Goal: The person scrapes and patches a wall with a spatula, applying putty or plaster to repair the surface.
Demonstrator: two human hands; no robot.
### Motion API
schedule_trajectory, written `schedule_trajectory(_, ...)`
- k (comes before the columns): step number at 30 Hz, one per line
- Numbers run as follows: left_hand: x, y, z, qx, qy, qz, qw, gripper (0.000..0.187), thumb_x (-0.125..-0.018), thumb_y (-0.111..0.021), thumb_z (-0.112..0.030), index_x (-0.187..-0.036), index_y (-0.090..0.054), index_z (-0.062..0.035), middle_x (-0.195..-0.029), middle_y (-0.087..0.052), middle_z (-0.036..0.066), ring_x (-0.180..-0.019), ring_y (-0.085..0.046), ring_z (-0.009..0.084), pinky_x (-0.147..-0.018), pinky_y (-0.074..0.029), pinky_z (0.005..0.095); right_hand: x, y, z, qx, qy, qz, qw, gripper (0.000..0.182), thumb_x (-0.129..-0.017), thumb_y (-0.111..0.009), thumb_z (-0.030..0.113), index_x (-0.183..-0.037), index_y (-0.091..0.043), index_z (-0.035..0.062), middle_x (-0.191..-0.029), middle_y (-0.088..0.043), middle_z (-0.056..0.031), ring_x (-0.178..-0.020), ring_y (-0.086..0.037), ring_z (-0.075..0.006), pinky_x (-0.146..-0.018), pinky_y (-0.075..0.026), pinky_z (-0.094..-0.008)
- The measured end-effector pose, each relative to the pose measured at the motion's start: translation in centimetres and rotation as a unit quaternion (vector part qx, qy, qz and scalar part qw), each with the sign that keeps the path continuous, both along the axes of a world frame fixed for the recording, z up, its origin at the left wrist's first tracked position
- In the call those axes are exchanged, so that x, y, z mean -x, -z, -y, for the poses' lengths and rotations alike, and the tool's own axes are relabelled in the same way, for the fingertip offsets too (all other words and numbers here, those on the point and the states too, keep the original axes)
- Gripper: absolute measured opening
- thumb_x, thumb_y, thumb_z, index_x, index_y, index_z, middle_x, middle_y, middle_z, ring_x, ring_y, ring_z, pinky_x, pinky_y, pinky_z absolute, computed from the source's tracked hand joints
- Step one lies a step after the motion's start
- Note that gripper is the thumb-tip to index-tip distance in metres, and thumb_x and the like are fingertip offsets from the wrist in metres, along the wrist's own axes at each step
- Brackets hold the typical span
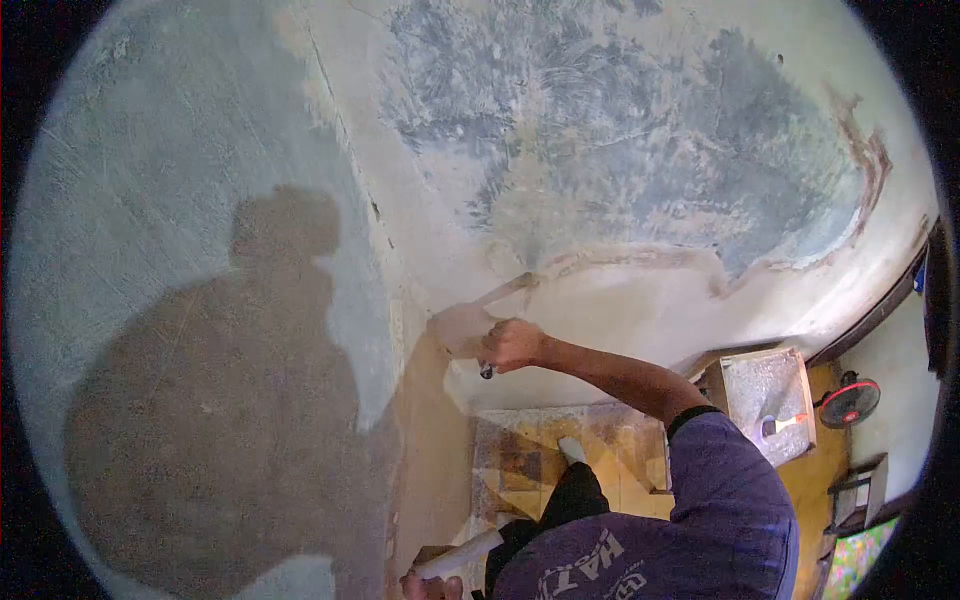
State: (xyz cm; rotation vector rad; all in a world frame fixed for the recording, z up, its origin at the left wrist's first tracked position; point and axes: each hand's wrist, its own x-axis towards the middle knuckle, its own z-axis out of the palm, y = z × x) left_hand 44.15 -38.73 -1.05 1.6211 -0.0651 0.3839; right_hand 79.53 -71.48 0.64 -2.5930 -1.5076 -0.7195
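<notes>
My right hand (515,345) is raised in front of the wall (620,310), its fingers wrapped round a tool whose dark handle end (487,370) sticks out below the fist. The rest of that tool is hard to tell from the shadow on the wall. At the bottom edge, my left hand (432,587) grips a pale flat board (460,555), partly cut off by the frame. Blue-grey patches and a rough brownish edge mark the wall above my right hand. A cracked seam runs down the wall, left of the hand.
A box with a shiny wrapped top (755,385) stands at the right, bearing a tool with an orange handle (790,422). Beside it is a black and red fan (849,402). Sheeting (520,425) covers part of the tan floor near my foot. My shadow falls on the left wall.
</notes>
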Motion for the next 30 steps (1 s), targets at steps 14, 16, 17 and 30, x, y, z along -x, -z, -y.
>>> schedule_trajectory(14,-2.2,3.1,1.6,0.097,-0.056,0.012,0.994,0.039,-0.085,-0.066,-0.021,-0.113,-0.056,0.0042,-0.113,-0.060,0.013,-0.104,-0.055,0.0219,-0.092,-0.043,0.0391,-0.6,-5.5,7.2,-0.148,0.122,0.088,0.977,0.011,-0.069,-0.062,0.021,-0.080,-0.060,0.0192,-0.066,-0.059,-0.0002,-0.060,-0.062,-0.0233,-0.052,-0.049,-0.0383)
schedule_trajectory(16,-2.0,8.5,-1.2,0.000,-0.060,0.002,0.998,0.042,-0.086,-0.066,-0.023,-0.115,-0.055,0.0048,-0.115,-0.060,0.014,-0.106,-0.055,0.0242,-0.094,-0.042,0.0402,-0.6,-6.6,6.1,-0.203,0.136,0.080,0.966,0.012,-0.069,-0.062,0.021,-0.081,-0.060,0.0191,-0.065,-0.059,-0.0001,-0.061,-0.063,-0.0233,-0.053,-0.049,-0.0377)
schedule_trajectory(17,-2.3,10.4,-2.0,-0.049,-0.063,-0.001,0.997,0.043,-0.086,-0.066,-0.024,-0.116,-0.055,0.0051,-0.116,-0.059,0.015,-0.107,-0.055,0.0254,-0.095,-0.042,0.0407,-0.7,-7.0,5.7,-0.231,0.140,0.078,0.960,0.012,-0.069,-0.062,0.021,-0.081,-0.060,0.0191,-0.065,-0.059,0.0000,-0.061,-0.063,-0.0233,-0.053,-0.049,-0.0374)
schedule_trajectory(30,-3.3,10.4,-3.7,-0.310,-0.026,0.013,0.950,0.042,-0.083,-0.065,-0.015,-0.119,-0.054,0.0026,-0.115,-0.060,0.015,-0.110,-0.055,0.0286,-0.098,-0.041,0.0400,2.2,-5.1,4.5,-0.229,-0.018,0.029,0.973,0.011,-0.071,-0.063,0.020,-0.078,-0.056,0.0159,-0.065,-0.056,-0.0024,-0.062,-0.060,-0.0218,-0.057,-0.049,-0.0356)
